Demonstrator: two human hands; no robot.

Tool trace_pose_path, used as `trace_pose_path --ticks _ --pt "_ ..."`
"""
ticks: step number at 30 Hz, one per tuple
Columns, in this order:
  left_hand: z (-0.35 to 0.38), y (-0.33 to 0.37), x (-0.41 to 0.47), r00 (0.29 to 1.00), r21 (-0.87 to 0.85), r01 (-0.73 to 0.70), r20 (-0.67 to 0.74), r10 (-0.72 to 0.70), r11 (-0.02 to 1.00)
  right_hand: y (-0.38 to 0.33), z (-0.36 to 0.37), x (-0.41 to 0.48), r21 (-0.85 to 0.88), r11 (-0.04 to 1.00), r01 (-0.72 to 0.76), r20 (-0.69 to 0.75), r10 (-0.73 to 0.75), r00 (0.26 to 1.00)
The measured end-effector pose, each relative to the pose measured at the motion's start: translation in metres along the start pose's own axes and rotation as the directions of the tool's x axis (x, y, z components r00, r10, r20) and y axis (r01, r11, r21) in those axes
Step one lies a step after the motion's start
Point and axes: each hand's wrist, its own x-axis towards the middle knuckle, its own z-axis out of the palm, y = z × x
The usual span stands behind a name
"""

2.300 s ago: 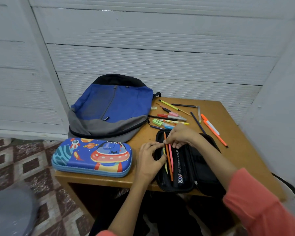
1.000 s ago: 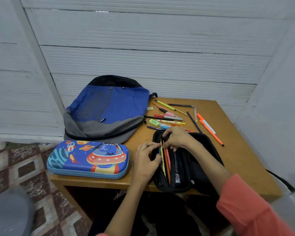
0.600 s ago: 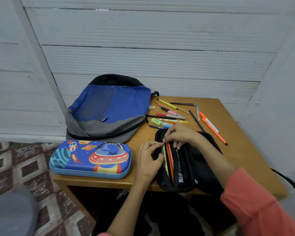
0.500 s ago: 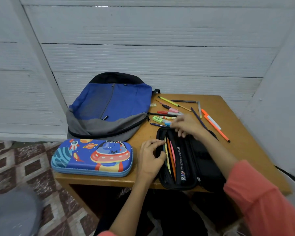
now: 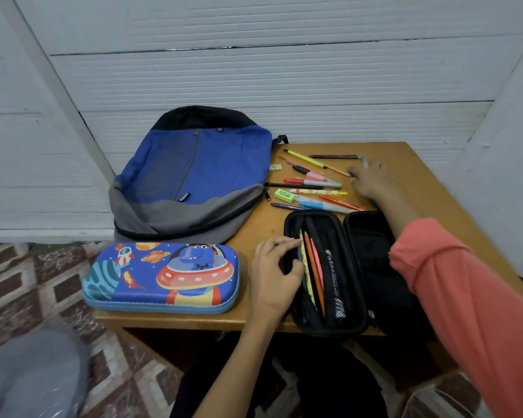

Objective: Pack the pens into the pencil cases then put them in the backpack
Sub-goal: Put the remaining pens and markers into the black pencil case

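An open black pencil case (image 5: 372, 251) lies at the table's front edge with orange, pink and yellow pens (image 5: 313, 267) in its left half. My left hand (image 5: 272, 273) grips that half's left rim. My right hand (image 5: 372, 179), blurred, is stretched out over the loose pens (image 5: 311, 184) scattered at the back of the table, and nothing shows in it. A shut blue space-print pencil case (image 5: 163, 276) lies at the front left. The blue and grey backpack (image 5: 194, 170) lies flat behind it.
A green eraser (image 5: 284, 196) and a small sharpener (image 5: 274, 167) lie among the pens. The wooden table (image 5: 260, 227) is small and stands against white walls at the back and right. A grey blurred object (image 5: 27, 378) sits on the tiled floor at lower left.
My right hand has left the black pencil case and moved back and right, over the loose pens. My left hand stays on the case's rim.
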Motion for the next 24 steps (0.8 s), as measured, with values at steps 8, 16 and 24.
trace_pose_path --ticks 8,16,24 --pt "0.000 0.000 0.000 1.000 -0.015 -0.015 -0.012 0.015 1.000 -0.010 0.012 0.002 0.135 0.987 -0.085 -0.292 0.121 0.949" --pt "0.000 0.003 -0.002 1.000 -0.027 0.013 -0.005 -0.013 1.000 -0.026 -0.036 -0.031 0.709 0.597 0.376 -0.613 0.257 0.748" --pt "-0.002 0.006 0.000 0.999 -0.031 0.035 -0.004 -0.035 0.999 -0.056 -0.076 -0.079 0.865 0.344 0.364 -0.419 0.099 0.902"
